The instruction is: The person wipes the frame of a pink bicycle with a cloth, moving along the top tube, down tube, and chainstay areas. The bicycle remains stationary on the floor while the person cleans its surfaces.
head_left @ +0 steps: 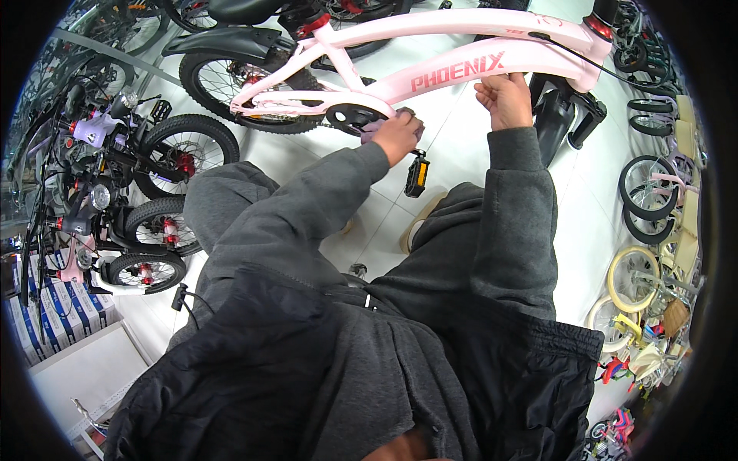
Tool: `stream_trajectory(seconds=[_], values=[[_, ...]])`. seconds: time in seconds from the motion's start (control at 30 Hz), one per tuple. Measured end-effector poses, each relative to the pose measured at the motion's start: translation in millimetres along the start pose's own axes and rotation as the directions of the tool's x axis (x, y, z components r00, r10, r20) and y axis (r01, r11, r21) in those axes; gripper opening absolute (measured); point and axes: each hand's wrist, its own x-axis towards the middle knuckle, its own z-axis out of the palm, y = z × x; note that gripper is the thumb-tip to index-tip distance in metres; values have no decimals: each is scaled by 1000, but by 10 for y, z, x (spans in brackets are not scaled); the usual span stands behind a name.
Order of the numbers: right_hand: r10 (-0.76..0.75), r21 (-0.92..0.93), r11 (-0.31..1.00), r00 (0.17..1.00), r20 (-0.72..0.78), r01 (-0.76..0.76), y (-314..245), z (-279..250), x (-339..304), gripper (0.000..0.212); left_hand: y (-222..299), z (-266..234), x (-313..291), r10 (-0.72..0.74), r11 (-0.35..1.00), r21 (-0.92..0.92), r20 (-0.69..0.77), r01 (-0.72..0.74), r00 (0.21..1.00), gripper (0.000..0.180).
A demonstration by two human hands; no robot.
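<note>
A pink bicycle (453, 65) stands across the far side in front of me. Its black chainring (350, 117) is beside my left hand (398, 137), whose fingers are wrapped round a greyish-purple cloth (374, 132) near the crank. A black pedal with an orange reflector (417, 175) hangs just below that hand. My right hand (505, 100) is closed at the lower edge of the thick pink frame tube, its fingers curled. Whether those fingers pinch something small cannot be made out.
Several small bicycles (181, 157) crowd the left side, above stacked boxes (65, 311) and a white table (92, 376). Along the right stand more bicycles and a cream wheel (634, 278). White floor tiles (453, 138) show beneath the pink bicycle, and my shoe (419, 227) rests on them.
</note>
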Motion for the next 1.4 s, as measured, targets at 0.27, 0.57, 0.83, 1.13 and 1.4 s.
stream_trajectory(seconds=[0.27,0.57,0.83,1.13,1.4], values=[[-11,-41,999,1000,5,11,17,-7,8,30,-635,-377,-473,-411,905,-256,-308,341,858,21],[-7,-39,999,1000,-28,6,1,29,2,31,-841,-299,-1085,-745,653,-537,-327,534,582,33],[-17,-11,1000,999,-37,17,29,20,9,31,-314,19,-1034,-814,526,-703,-253,479,523,36],[-23,-32,999,997,-68,21,78,36,59,29,285,313,-708,-886,340,-803,-98,490,454,38],[-17,-13,1000,1000,-25,17,32,8,31,36,482,530,-855,-794,278,-878,19,390,607,38]])
